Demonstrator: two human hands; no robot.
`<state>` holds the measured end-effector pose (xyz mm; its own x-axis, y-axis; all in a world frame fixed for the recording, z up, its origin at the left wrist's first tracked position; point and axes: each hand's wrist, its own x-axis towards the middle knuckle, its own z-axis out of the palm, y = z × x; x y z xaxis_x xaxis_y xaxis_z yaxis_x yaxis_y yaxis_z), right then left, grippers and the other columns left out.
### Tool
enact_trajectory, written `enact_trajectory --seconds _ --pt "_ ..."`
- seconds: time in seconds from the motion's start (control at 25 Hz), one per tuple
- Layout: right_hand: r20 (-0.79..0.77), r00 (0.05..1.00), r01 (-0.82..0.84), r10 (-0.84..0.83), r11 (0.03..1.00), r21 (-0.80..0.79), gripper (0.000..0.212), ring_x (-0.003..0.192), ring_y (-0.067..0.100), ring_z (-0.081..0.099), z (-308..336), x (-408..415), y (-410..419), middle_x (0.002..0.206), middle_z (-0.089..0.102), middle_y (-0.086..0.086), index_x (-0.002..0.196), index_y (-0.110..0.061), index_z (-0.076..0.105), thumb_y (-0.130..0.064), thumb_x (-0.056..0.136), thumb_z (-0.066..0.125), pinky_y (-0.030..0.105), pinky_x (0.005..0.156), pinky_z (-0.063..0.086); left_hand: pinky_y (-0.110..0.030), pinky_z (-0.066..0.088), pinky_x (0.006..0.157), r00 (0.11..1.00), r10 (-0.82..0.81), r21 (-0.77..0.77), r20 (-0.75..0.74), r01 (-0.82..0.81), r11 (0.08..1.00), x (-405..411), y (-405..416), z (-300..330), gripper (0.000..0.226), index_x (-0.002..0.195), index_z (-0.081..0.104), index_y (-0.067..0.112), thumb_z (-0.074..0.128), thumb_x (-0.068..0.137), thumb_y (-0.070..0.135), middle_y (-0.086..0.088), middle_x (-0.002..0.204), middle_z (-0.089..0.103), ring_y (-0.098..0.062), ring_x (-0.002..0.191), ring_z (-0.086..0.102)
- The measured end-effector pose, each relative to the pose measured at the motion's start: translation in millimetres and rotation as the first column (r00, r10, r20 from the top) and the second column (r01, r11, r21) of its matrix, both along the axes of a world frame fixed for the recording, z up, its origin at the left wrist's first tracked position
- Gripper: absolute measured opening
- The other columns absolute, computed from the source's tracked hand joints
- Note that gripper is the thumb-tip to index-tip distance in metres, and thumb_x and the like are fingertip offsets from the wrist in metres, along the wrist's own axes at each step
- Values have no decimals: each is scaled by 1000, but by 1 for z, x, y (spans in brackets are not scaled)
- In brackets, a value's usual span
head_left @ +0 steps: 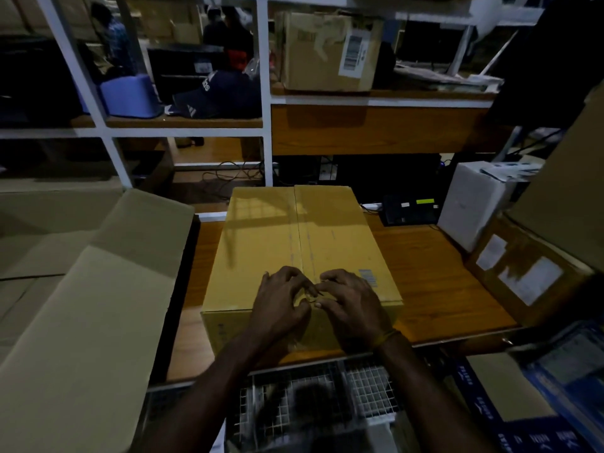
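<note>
The light is dim, and we cannot make out what sits between the fingertips at the near end of the cardboard box. Something small and dark shows there, but we cannot tell whether it is tape or only shadow. Both wrists partly hide the box's near wall, and the printing on that wall is too blurred to read. The wire grid below the desk's front edge is blurred as well.

The box lies lengthwise in the middle of the wooden desk, flaps closed, its centre seam running away from us. Its near wall sits close to the desk's front edge. A big open carton crowds the left side, just beside the box. On the right, a strip of bare desk lies free between the box and a labelled brown box. A white box and a black device sit further back.

The left hand and the right hand rest side by side on the box top at the seam, close to its near edge. Their fingers are curled, and the fingertips almost meet over the seam. Both hands touch the box, but we cannot tell whether either one pinches anything.
</note>
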<state>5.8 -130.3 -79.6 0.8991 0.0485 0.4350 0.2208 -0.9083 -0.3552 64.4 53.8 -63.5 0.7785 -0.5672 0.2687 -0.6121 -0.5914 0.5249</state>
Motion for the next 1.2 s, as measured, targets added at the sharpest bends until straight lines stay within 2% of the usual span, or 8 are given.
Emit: enact_trajectory --seconds 0.16,0.28,0.44,0.56,0.72,0.84,0.96,1.2 --pt "281 960 36 -9 995 -91 21 92 25 64 4 -5 1 117 61 5 113 -23 65 -34 95 59 39 71 56 -36 52 88 999 41 -175 -27 -46 983 0 -7 7 18 102 59 31 60 85 25 8 116 45 -11 102 54" --pt "378 925 74 -47 996 -56 25 94 26 64 10 -9 -1 127 52 4 117 -28 58 -26 92 66 36 66 57 -23 51 79 999 48 -285 -25 -53 957 1 -24 23 25 112 56 33 62 88 27 10 120 50 -9 100 59" --pt "392 908 176 -150 984 -32 53 117 31 56 24 -14 -22 142 41 6 126 -29 54 -17 82 80 41 78 59 -11 45 84 998 -50 -455 -29 31 890 -1 -71 44 50 135 47 33 62 89 20 12 134 56 -8 121 57" --pt "353 888 349 -294 931 -104 73 144 34 31 28 -22 -49 161 20 12 150 -26 34 -14 88 71 46 100 49 -11 48 86 990 -143 -529 3 123 839 -6 -110 54 73 154 20 31 62 95 24 18 141 51 0 121 56" --pt "199 805 590 -559 788 -176 85 150 38 -3 18 -36 -79 162 -6 24 157 -13 16 -31 89 64 57 118 21 -35 53 91 955 -295 -325 45 293 899 -11 -158 43 68 155 17 33 52 98 19 10 152 41 -16 118 59" --pt "86 734 675 -674 709 -206 88 149 42 -7 2 -47 -90 159 -10 29 157 -15 15 -49 87 56 63 117 13 -36 30 116 917 -398 -210 -11 387 898 -17 -182 18 50 153 28 26 33 104 24 8 158 29 -6 143 27" --pt "20 653 748 -757 641 -169 86 147 45 -13 -6 -54 -90 158 -14 31 156 -23 19 -59 86 54 65 116 5 -41 33 114 934 -338 -129 -115 323 937 -20 -189 2 56 153 25 31 36 101 14 3 158 31 -22 146 26" --pt "-219 694 669 -685 727 -155 72 150 38 7 -11 -52 -100 160 19 19 152 -24 33 -64 92 30 56 118 2 -47 33 109 974 -220 87 -51 224 971 -18 -192 -5 39 134 57 22 39 99 17 3 149 47 -28 136 41"
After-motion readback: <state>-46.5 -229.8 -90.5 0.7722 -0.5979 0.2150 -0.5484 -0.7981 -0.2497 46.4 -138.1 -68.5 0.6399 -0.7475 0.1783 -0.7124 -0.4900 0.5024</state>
